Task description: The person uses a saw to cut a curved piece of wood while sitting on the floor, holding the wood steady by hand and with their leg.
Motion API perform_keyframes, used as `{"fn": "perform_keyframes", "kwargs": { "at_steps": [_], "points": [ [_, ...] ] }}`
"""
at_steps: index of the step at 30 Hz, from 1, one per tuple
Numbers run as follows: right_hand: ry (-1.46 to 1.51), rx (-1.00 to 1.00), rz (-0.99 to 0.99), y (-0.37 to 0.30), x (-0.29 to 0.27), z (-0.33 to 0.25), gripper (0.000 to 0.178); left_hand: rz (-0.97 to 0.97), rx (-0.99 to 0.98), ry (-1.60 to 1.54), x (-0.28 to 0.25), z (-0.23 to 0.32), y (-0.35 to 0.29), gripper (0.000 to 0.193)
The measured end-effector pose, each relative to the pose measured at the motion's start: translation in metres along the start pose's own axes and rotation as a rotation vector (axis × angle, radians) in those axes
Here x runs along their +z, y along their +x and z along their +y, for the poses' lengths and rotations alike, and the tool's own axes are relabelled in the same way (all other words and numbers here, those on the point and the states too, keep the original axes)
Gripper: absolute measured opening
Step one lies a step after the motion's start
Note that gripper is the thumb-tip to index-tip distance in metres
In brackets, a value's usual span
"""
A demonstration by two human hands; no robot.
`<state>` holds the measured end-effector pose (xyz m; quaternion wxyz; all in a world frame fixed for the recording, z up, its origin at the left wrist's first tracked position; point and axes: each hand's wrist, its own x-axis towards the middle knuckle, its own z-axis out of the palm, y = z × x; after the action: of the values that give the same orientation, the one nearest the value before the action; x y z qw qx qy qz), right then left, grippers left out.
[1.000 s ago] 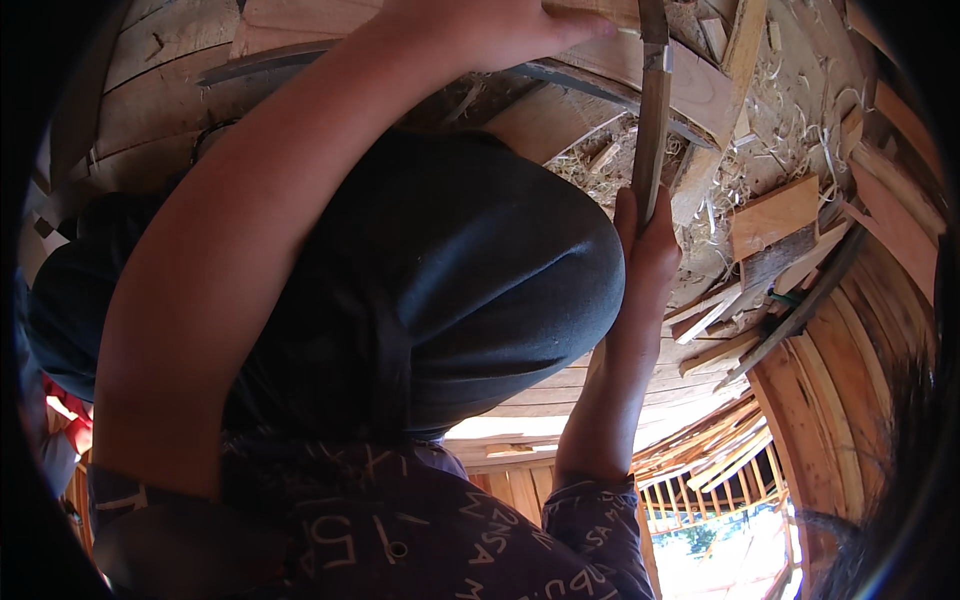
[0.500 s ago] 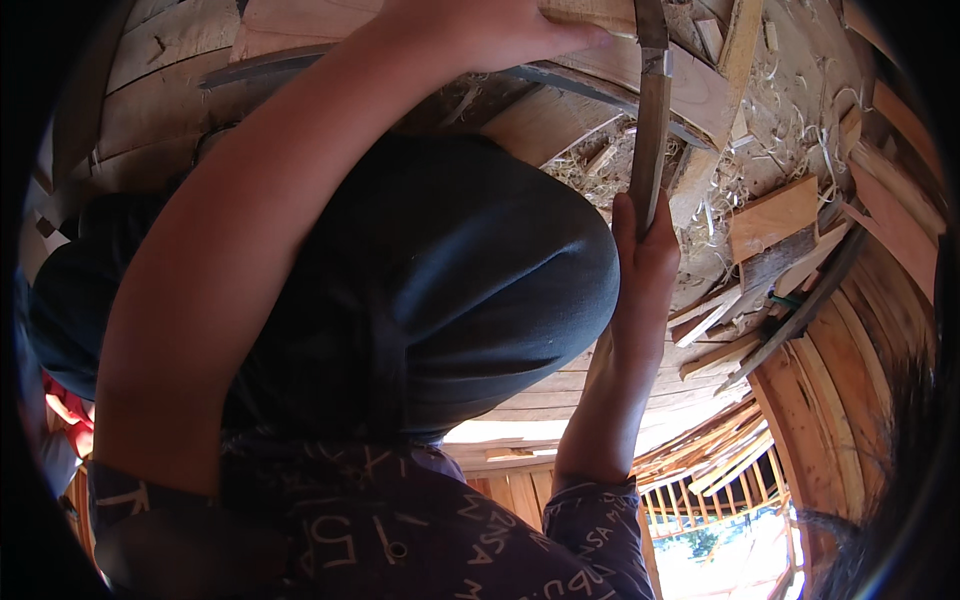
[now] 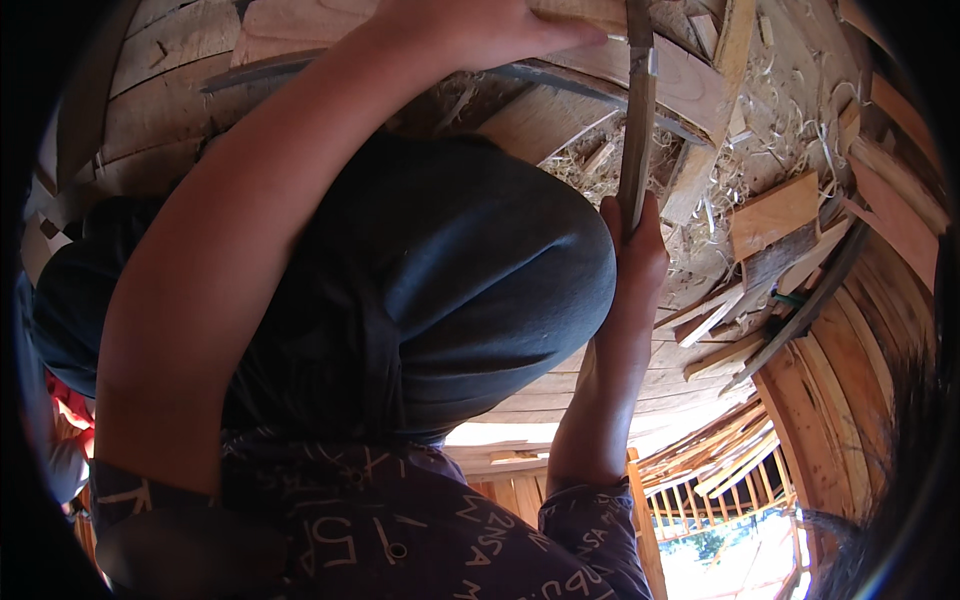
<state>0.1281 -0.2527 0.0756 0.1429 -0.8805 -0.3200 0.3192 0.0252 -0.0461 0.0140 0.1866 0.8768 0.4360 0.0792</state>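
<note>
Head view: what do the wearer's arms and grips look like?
Both forearms bare below short, dark, pale-lettered sleeves. Left grip and right grip: ungloved human hands, the left partly cropped by the top edge. Nothing worn shows at either wrist.

The bent knee (image 3: pixel 550 265) crowds the right grip (image 3: pixel 636 238) from the left — room opens on its other side, over the scattered shavings (image 3: pixel 708 210), as far as the wood offcuts (image 3: pixel 775 217); the left forearm (image 3: pixel 235 190) bars the upper left.

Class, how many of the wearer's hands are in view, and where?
2: left hand at the top edge, partly cut off; right hand beside the dark-clothed knee, around a wooden handle.
</note>
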Motion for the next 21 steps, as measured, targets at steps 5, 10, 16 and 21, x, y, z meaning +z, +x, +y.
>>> {"fn": "perform_keyframes", "kwargs": {
  "at_steps": [5,10,16,21],
  "points": [
    [-0.025,0.002,0.020,0.000,0.001,0.004,0.014,-0.084,-0.010,-0.045,-0.011,0.003,0.002,0.079],
    [-0.030,-0.003,0.005,0.001,0.003,0.001,0.016,-0.061,-0.008,-0.010,-0.009,0.002,0.000,0.080],
    [-0.037,0.033,-0.033,-0.003,-0.006,0.000,0.018,-0.101,-0.121,0.008,-0.008,0.004,0.007,0.080],
    [0.019,0.063,-0.041,-0.033,-0.014,0.014,0.014,-0.053,-0.068,0.008,0.004,0.001,0.004,0.081]
  ]
}}
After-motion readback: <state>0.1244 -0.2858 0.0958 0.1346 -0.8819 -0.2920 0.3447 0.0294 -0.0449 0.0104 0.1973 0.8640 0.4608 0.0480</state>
